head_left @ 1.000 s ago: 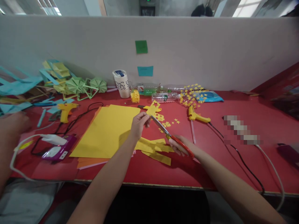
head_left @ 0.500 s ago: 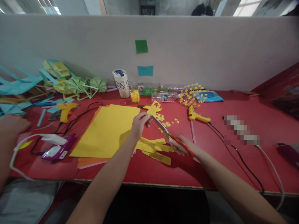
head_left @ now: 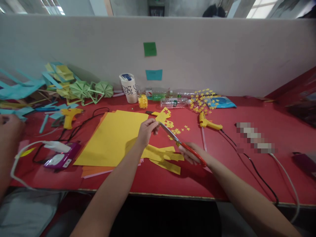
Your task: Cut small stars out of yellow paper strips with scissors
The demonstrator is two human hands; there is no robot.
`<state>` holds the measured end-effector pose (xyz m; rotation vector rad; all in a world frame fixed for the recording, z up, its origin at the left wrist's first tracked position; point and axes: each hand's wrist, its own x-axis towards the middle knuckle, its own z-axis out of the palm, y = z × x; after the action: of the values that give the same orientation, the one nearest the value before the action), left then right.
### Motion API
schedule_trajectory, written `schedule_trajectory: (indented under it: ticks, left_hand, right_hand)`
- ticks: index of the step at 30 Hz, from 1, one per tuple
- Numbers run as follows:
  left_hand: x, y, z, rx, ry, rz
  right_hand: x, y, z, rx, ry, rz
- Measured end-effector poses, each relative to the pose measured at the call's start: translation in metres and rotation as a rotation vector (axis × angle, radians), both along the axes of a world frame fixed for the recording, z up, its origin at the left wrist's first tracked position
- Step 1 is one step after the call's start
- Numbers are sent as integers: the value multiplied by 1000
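Note:
My left hand pinches a small piece of yellow paper; its fingers cover most of it. Red-handled scissors are gripped in my right hand, with the blade tips at the paper by my left fingertips. Just beyond lie yellow paper scraps with star-shaped holes, over a yellow utility knife. Small cut-out yellow stars are scattered on the red table. Below my hands are yellow paper strips. A stack of yellow sheets sits beside my left forearm.
Glue guns lie left and right. Along the partition stand a white tumbler, plastic bottles and a star-covered piece. A purple power strip has cables. Another person's hand is at far left.
The other person's hand at the far left has moved further left. My hands, the paper and the scissors stay almost in the same place.

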<state>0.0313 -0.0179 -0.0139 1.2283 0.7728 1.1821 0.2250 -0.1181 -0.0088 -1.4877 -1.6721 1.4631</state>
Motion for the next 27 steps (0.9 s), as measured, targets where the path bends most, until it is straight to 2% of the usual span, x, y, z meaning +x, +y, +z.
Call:
schedule_trajectory:
  ticks: [11,27]
  left_hand:
    - [-2,1,1,-21,-4,-4]
    - [-2,1,1,-21,8,-3]
  right_hand:
    - [-2,1,2,-72,1,-18]
    - [0,1,-1,-50,-10,-24]
